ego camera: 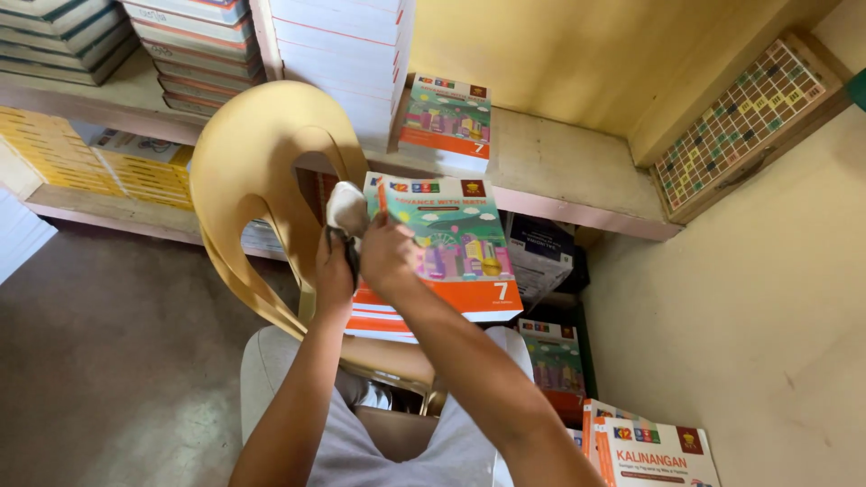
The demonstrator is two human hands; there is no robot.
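The left hand (pixel 334 271) is closed around a crumpled grey-white cloth (pixel 346 212), its fingers wrapped about the lower part so that the cloth bunches out above the fist. Just to its right the right hand (pixel 388 252) rests on the left edge of a colourful softcover textbook with a green illustrated cover and an orange band along its near edge (pixel 451 243); its fingers curl over that edge, though how tightly they grip cannot be told. The textbook lies on top of a small stack of like books (pixel 379 325), which sits on the seat of a yellow plastic chair (pixel 244 171) whose curved back rises to the left. Beyond the chair runs a wooden shelf (pixel 550 171) carrying another stack with the same cover (pixel 446 122) and taller piles of white-edged books (pixel 343 45). A grid-patterned game board (pixel 740 126) leans against the far right wall.
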